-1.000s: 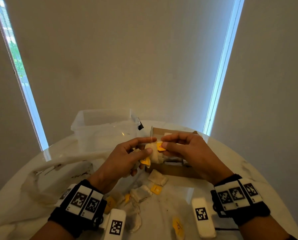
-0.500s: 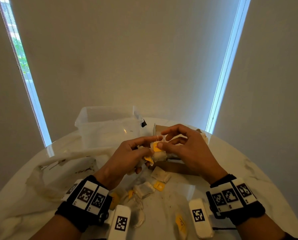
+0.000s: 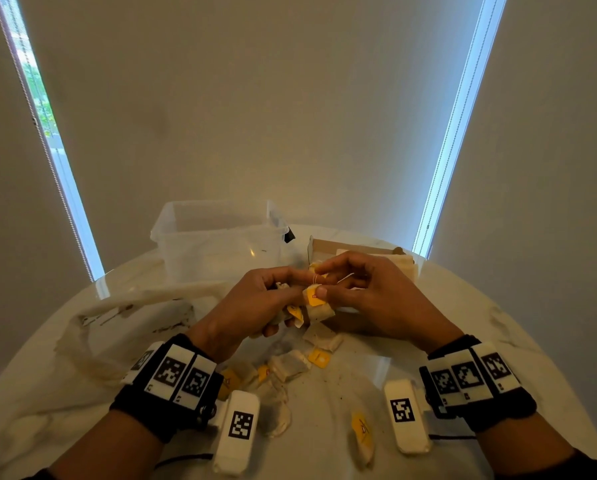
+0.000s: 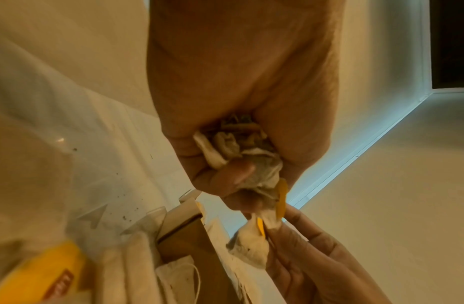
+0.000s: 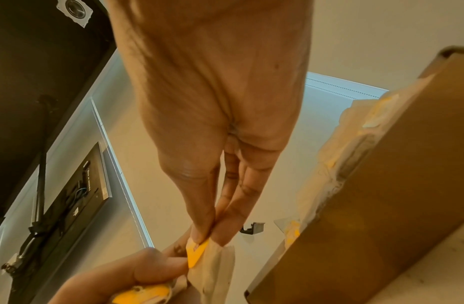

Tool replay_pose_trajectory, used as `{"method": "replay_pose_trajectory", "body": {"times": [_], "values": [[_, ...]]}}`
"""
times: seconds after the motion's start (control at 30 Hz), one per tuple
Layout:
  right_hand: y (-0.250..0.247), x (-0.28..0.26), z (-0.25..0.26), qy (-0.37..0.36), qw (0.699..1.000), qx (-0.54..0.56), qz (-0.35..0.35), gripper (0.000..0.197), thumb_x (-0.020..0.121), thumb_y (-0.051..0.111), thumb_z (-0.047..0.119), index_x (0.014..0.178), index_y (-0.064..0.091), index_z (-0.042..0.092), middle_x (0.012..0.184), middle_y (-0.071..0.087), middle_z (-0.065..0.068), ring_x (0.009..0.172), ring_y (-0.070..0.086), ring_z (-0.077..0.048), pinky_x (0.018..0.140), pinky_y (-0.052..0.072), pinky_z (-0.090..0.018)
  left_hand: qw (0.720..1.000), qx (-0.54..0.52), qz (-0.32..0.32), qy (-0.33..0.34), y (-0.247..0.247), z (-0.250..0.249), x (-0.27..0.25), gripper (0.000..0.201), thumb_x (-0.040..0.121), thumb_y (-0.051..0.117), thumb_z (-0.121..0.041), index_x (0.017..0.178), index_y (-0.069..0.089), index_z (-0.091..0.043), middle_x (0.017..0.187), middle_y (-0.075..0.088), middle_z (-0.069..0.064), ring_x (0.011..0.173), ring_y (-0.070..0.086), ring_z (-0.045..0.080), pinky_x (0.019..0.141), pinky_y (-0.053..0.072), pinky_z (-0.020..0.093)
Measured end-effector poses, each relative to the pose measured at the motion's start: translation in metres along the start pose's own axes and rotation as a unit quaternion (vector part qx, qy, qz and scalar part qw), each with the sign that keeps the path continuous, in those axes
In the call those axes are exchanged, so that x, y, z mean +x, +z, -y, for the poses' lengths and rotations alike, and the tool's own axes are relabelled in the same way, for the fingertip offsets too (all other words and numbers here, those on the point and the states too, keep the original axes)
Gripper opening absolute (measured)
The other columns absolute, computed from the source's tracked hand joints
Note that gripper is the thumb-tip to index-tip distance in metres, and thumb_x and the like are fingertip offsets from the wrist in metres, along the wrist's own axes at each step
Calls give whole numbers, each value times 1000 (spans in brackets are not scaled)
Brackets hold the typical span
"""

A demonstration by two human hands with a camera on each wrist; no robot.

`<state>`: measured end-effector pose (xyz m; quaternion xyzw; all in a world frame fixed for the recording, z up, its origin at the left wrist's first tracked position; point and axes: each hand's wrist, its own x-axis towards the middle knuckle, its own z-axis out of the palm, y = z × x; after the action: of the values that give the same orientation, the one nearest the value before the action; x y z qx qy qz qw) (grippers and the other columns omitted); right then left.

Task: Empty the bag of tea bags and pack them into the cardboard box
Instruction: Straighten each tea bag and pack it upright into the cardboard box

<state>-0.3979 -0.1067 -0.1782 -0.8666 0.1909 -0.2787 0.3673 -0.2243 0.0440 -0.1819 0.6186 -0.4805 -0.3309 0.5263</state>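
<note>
Setting: home interior, likely living or dining room. Evidence: round marble table (image 3: 497, 341), drawn roller blinds (image 3: 255, 116) over tall windows, dark wall-mounted screen (image 5: 30, 82) with cables in right wrist view.

The room is dim and warm-toned. Cool bluish daylight enters only through two narrow bright strips (image 3: 463, 109) beside drawn blinds, and both strips bow with wide-angle distortion. The pale table (image 3: 480, 323) carries a soft glare near the left strip. Both wrist views are grainy and smeared; the left hand (image 4: 241, 115) looks out of focus, perhaps from closeness to the lens.
</note>
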Motion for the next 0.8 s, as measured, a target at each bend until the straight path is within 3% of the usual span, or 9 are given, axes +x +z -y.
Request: {"method": "replay_pose_trajectory", "body": {"times": [0.1,0.33,0.5,0.63,0.8], "values": [[1,-1,1,-11,999,-35,29,35,89,80,47,123,76,42,106,77,16,98,74,-5,93,63,-36,1000,17,3,-8,-3,1,1,18,96,75,-38,113,81,-33,68,70,3,51,47,12,45,36,23],[-1,-1,-3,16,1000,4,-4,27,80,88,45,102,82,31,99,80,13,93,77,-7,93,64,-42,1000,8,-4,-15,-4,1,3,17,100,71,-24,112,82,-30,68,68,3,53,48,12,44,33,23],[-1,0,-2,8,999,-25,24,32,87,82,49,117,79,38,102,79,15,95,75,-7,94,63,-42,1000,14,-10,-14,-3,1,4,17,101,70,-22,114,80,-26,63,66,-4,46,47,5,43,33,22],[0,1,-4,4,998,-55,30,26,88,77,56,108,82,41,99,79,17,95,73,-7,93,62,-46,1000,14,-8,-6,-4,1,3,16,101,70,-27,114,79,-29,63,64,-7,48,42,7,43,33,22],[-2,0,-6,18,1000,-22,-1,18,89,80,46,103,82,34,95,80,13,86,76,-8,85,65,-34,999,11,-44,-5,-4,1,3,17,102,71,-33,117,78,-32,65,64,-6,49,47,7,43,36,21]]}}
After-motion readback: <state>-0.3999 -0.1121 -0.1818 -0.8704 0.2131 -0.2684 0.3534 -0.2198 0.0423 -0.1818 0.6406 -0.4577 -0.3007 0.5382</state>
